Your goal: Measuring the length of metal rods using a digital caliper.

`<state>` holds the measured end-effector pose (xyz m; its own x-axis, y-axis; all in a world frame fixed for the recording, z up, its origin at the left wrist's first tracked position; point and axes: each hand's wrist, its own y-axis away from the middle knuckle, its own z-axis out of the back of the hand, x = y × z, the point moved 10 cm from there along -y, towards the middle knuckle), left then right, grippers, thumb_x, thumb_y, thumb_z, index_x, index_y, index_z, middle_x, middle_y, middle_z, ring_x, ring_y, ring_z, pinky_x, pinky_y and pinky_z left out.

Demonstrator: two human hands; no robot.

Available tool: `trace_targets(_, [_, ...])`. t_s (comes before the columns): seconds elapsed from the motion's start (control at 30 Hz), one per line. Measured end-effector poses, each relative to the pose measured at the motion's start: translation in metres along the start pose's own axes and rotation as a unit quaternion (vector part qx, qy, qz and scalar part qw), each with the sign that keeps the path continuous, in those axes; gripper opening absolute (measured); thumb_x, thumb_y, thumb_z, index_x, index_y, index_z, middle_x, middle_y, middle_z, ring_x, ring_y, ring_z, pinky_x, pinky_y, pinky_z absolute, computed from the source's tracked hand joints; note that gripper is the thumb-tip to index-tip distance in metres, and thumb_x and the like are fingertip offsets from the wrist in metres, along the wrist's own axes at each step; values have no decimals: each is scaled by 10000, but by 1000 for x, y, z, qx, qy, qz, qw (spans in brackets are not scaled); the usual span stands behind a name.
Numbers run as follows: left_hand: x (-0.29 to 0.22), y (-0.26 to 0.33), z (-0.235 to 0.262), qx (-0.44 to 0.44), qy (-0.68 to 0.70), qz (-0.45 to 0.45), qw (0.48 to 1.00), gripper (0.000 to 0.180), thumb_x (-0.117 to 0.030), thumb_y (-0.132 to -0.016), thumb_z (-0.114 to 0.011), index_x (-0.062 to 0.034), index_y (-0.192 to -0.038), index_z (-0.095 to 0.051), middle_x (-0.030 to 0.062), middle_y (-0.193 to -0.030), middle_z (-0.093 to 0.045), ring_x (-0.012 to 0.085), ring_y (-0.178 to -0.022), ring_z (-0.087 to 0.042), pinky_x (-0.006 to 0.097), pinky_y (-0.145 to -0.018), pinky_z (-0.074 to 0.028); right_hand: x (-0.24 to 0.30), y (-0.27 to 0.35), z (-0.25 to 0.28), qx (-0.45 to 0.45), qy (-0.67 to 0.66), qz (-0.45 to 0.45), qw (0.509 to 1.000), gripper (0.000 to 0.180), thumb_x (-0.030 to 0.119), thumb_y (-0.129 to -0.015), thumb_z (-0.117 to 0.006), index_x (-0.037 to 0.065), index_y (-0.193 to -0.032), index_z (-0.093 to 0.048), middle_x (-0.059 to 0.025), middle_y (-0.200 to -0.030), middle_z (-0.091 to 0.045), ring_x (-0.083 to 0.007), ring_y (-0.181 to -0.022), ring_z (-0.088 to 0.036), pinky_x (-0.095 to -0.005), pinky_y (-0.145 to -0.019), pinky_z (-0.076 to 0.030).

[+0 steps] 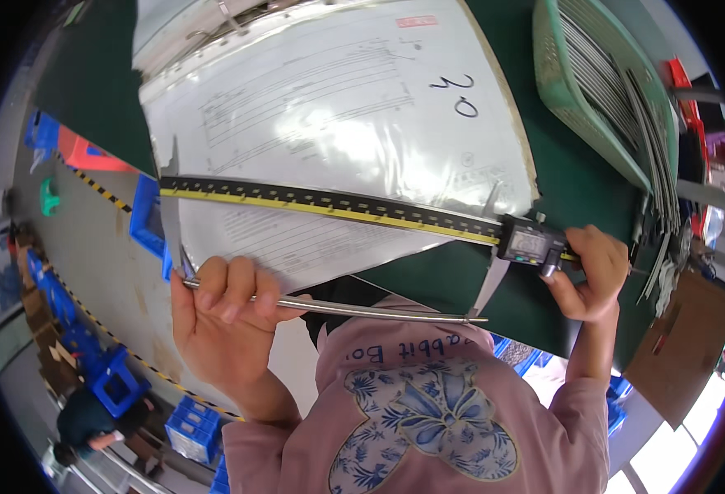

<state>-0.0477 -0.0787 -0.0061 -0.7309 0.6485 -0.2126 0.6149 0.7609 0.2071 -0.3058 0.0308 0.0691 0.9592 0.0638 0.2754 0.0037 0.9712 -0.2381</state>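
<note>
- So we've got a metal rod (371,310) running crosswise in front of our chest, below the long caliper (329,204), near the edge of the green table (436,284).
- Our left hand (235,329) is curled around the rod's left end, palm up, with the thumb by the tip and the caliper's left jaw right there too.
- Our right hand (593,276) is pinching the caliper at its display (529,244), thumb up against the little silver knob.
- To measure this well, we'd say keep the beam parallel to the rod; any slant would throw the reading off.
- We'd also seat the left tip squarely on its jaw, keep fingertips out of the gap, and nudge the slider gently, since squeezing could bow something this slim.
- Worth checking the right end: the rod seems to poke a bit past the sliding jaw's tip, and we can't tell whether they actually touch.
- As for looks, the rod is thin, smooth and silvery with a bright shine. The right tip looks skinnier, maybe a step. It seems slightly curved, but that could just be the lens.
- Similar-looking rods fill the pale green basket (556,90) at upper right.
</note>
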Motion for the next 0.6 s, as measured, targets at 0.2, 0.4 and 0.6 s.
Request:
trace_targets(0.2, [7, -1, -1, 4, 14, 10, 1000, 371, -360, -926, -222, -88, -731, -381, 78, -747, -403, 287, -788, -414, 607, -809, -381, 2, 6, 4, -17, -19, 9, 1000, 361, 342, -633, -672, 12, -724, -554, -61, -520, -429, -204, -385, -405, -294, -371, -297])
trace_targets(0.4, [8, 1, -5, -5, -44, 26, 999, 294, -305, -931, -229, -107, -740, -332, 56, -745, -373, 224, -769, -365, 480, -746, -357, 2, 7, 1, -11, -33, 11, 999, 354, 332, -632, -677, 12, -729, -559, -61, -527, -445, -205, -390, -417, -292, -373, -306])
trace_targets(0.6, [6, 0, -1, -4, 1, 12, 1000, 352, -340, -930, -212, -82, -747, -367, 83, -751, -395, 279, -788, -409, 607, -810, -375, -1, 12, -1, -25, -35, 7, 999, 395, 363, -651, -633, -12, -725, -536, -50, -499, -362, -188, -401, -350, -301, -400, -241])
